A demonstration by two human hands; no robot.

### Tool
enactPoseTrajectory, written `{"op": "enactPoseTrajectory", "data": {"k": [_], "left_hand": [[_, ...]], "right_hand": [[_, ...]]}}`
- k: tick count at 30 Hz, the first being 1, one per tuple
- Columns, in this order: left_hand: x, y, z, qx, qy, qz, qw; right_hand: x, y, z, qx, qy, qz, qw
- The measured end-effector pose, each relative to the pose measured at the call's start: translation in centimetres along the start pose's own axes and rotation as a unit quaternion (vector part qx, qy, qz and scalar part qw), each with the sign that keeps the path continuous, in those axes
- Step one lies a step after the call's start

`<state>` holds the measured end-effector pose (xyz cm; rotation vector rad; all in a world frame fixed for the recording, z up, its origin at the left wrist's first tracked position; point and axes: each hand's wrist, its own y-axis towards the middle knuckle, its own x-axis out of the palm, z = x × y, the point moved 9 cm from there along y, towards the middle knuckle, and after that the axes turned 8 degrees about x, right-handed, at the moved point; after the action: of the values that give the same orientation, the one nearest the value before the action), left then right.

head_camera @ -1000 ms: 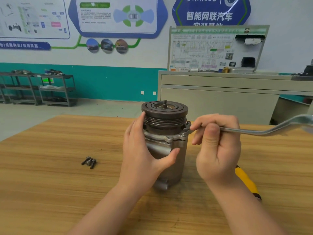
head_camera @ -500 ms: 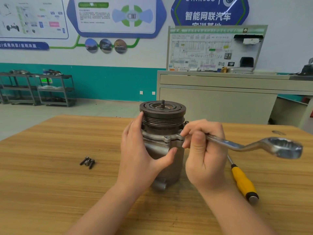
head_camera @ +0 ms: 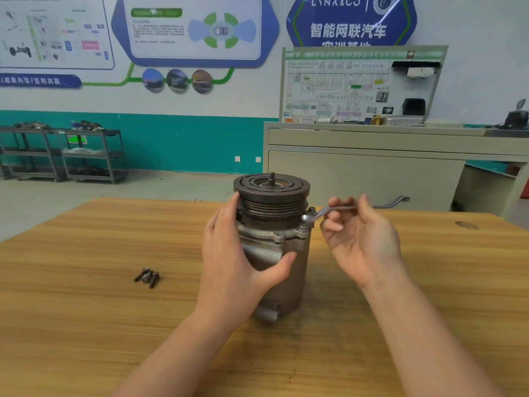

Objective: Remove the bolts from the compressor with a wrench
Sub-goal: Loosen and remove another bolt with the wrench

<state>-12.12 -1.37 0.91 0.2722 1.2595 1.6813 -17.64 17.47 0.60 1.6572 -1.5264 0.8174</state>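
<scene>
While your left hand [head_camera: 237,253] wraps the upright compressor [head_camera: 274,242] mid-table [head_camera: 86,310], your right hand [head_camera: 360,239] pinches the wrench [head_camera: 337,209] with loosely curled fingers, its ring end on a flange bolt [head_camera: 305,218]. Three removed bolts [head_camera: 147,277] lie toward the left edge.

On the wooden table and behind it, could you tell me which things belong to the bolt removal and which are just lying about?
In use:
compressor, steadied by the left hand
wrench on a flange bolt, held by the right hand
removed bolts

Lying about:
grey cabinet
wiring diagram board
metal shelves
</scene>
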Motion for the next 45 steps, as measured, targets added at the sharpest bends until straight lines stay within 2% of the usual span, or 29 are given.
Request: {"op": "enactPoseTrajectory", "data": {"k": [2,5,10,12,15,16,19,20,21,22,24,26,27,29,30,32,34,36,39,45], "left_hand": [[0.0,0.0,0.0,0.000,-0.001,-0.002,1.000],[0.1,0.0,-0.1,-0.005,-0.006,-0.004,1.000],[0.1,0.0,-0.3,-0.005,0.002,-0.006,1.000],[0.2,0.1,-0.2,-0.005,0.004,-0.007,1.000],[0.1,0.1,-0.1,-0.010,0.007,-0.007,1.000],[0.1,0.1,0.0,-0.011,0.009,-0.007,1.000],[0.1,0.1,0.0,-0.014,0.011,-0.010,1.000],[0.1,0.1,0.0,-0.018,0.008,-0.011,1.000],[0.0,0.2,0.0,-0.019,0.007,-0.011,1.000],[0.0,0.2,0.0,-0.016,0.009,-0.010,1.000],[0.0,0.1,0.0,-0.016,0.011,-0.011,1.000],[0.1,0.1,-0.1,-0.024,0.006,-0.015,1.000],[0.1,0.1,-0.2,-0.025,0.005,-0.014,1.000],[0.1,0.2,-0.1,-0.025,0.004,-0.015,1.000],[0.1,0.2,0.0,-0.023,0.004,-0.015,1.000],[0.1,0.2,0.0,-0.020,0.005,-0.015,1.000],[0.1,0.2,0.0,-0.018,0.006,-0.016,1.000],[0.1,0.2,0.0,-0.017,0.006,-0.015,1.000],[0.1,0.1,0.1,-0.015,0.005,-0.011,1.000],[0.1,0.1,0.0,-0.015,0.011,-0.014,1.000]], "right_hand": [[-0.1,-0.2,-1.0,-0.041,0.006,0.006,0.999],[0.2,-1.2,-2.7,-0.149,-0.057,0.029,0.987],[1.9,-3.3,-2.7,-0.249,-0.175,0.011,0.952],[2.7,-4.4,-2.7,-0.302,-0.227,0.002,0.926],[4.5,-6.8,-2.9,-0.429,-0.334,-0.038,0.838],[5.4,-7.8,-2.5,-0.472,-0.375,-0.076,0.794],[7.2,-10.1,0.1,-0.576,-0.504,-0.156,0.624],[7.3,-10.5,0.6,-0.593,-0.516,-0.157,0.598],[7.1,-10.5,0.6,-0.594,-0.503,-0.144,0.611],[6.8,-10.2,0.1,-0.574,-0.462,-0.123,0.665],[4.9,-8.5,-1.2,-0.490,-0.322,-0.051,0.808],[2.3,-5.9,-1.8,-0.369,-0.201,0.037,0.907],[1.2,-4.4,-1.7,-0.295,-0.151,0.056,0.942],[0.0,-1.9,-1.1,-0.145,-0.077,0.059,0.985],[-0.1,-1.2,-0.7,-0.089,-0.053,0.053,0.993],[0.1,-0.8,-0.7,-0.060,-0.031,0.035,0.997],[0.5,-1.4,-1.7,-0.119,-0.039,0.028,0.992],[0.9,-2.6,-3.0,-0.208,-0.098,0.038,0.973],[2.0,-4.1,-3.8,-0.304,-0.204,0.041,0.930],[4.5,-6.6,-3.2,-0.422,-0.339,-0.010,0.841]]}}
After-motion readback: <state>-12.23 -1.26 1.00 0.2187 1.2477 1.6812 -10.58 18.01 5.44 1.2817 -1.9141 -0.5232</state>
